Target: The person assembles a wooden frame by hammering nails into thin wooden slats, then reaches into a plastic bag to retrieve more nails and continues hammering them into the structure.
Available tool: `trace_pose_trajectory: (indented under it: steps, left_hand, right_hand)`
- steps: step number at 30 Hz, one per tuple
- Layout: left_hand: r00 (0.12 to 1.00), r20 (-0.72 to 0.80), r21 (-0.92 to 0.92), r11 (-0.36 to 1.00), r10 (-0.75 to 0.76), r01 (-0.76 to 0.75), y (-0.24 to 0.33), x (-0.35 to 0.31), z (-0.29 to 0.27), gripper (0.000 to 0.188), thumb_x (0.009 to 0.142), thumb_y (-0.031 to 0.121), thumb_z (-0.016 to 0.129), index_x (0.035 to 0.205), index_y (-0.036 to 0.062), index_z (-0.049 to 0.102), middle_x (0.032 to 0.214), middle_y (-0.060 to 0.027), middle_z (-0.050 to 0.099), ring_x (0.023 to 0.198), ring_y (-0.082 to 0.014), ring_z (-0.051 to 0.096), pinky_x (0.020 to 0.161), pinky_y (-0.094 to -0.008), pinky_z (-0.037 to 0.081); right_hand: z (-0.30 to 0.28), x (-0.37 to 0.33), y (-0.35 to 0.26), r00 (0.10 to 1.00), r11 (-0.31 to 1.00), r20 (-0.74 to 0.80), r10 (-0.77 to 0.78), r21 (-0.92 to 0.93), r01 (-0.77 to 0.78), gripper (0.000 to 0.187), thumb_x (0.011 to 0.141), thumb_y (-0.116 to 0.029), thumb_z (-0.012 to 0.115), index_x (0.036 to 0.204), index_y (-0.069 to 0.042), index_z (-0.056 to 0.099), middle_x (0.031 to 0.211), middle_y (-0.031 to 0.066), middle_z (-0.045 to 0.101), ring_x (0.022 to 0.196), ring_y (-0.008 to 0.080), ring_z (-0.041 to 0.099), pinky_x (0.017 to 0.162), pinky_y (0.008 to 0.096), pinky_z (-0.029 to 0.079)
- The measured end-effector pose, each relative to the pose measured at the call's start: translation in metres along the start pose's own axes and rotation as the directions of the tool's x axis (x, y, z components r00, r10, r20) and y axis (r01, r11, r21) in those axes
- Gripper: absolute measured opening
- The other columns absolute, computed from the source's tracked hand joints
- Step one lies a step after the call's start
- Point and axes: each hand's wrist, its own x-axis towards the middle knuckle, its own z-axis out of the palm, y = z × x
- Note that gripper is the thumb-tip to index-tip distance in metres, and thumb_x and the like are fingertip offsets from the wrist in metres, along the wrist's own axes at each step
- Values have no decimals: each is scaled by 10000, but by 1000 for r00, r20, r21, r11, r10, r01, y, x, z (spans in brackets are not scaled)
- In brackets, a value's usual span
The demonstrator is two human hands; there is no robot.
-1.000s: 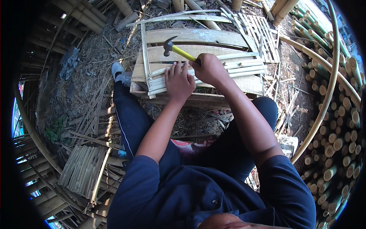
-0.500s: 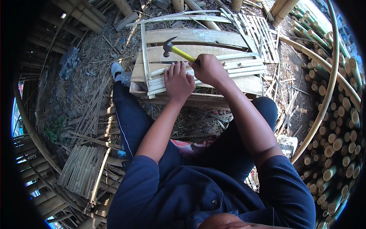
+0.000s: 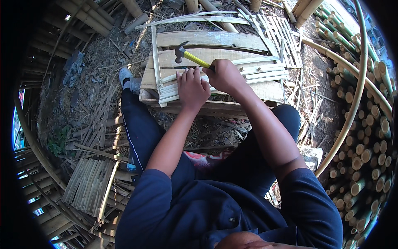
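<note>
Right hand [image 3: 225,76] closed in a fist round the butt end of the hammer [image 3: 197,59], yellow handle slanting up-left, head beyond the left hand's fingertips, claw on the far side, striking face toward the person. Hammer is over the bench [image 3: 244,40]; can't tell if the head touches the boards. Left hand [image 3: 192,89] palm down, fingers nearly straight and close together, lying across the pale slats [image 3: 265,74] near their left end; grips nothing visible, underside hidden. Slats run left to right along the bench's near side, roughly parallel; at left a crosswise strip [image 3: 156,62] runs away from the person. Slatted panel [image 3: 282,37] past the bench's far right corner. Bamboo pile [image 3: 367,155] at right, cut ends showing. Bundle of sticks [image 3: 89,182] lower left. Shoe [image 3: 125,75] left of bench.
</note>
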Motion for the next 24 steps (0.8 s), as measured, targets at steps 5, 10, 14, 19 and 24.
trace_pose_trajectory:
  steps: [5, 10, 14, 19, 24]
  left_hand:
    - [996, 90, -19, 1000, 2, 0, -3, 0, -1, 447, 867, 202, 583, 1251, -21, 630, 1247, -205, 645, 1250, -365, 580, 1149, -555, 358]
    - [996, 81, -34, 998, 48, -45, -10, -3, 5, 384, 869, 276, 641, 1108, -26, 636, 1165, -202, 643, 1187, -374, 591, 1100, -578, 375]
    - [996, 46, -152, 986, 75, -67, -13, -3, 10, 504, 867, 384, 675, 1172, -15, 636, 1161, -224, 642, 1186, -409, 579, 1079, -563, 379]
    - [952, 305, -280, 957, 8, 82, -14, -1, -9, 567, 875, 375, 642, 1249, -49, 600, 1329, -264, 586, 1307, -422, 510, 1149, -550, 342]
    - [980, 200, 21, 1000, 17, -22, 0, -8, 2, 500, 882, 285, 593, 1238, -65, 610, 1320, -291, 553, 1344, -449, 472, 1199, -561, 295]
  right_hand:
    - [6, 0, 3, 1000, 1000, 6, -26, -15, 26, 331, 933, -244, 688, 846, 75, 698, 766, 295, 665, 736, 471, 661, 688, 494, 522]
    - [1, -12, -21, 988, 987, 104, -113, 130, 99, 264, 921, -197, 651, 1094, -10, 721, 841, 277, 703, 837, 440, 703, 785, 497, 552]
    - [25, -10, -6, 915, 908, -5, -403, 124, 401, 371, 942, -224, 647, 1282, -82, 692, 886, 252, 722, 845, 447, 701, 781, 505, 554]
    - [28, -3, -20, 964, 965, 64, -258, 59, 254, 311, 939, -252, 650, 1156, -45, 730, 866, 271, 712, 846, 452, 696, 801, 514, 553]
    - [11, 28, -10, 967, 967, 28, -252, -29, 252, 303, 871, -254, 730, 923, 44, 723, 757, 247, 681, 679, 383, 687, 654, 435, 531]
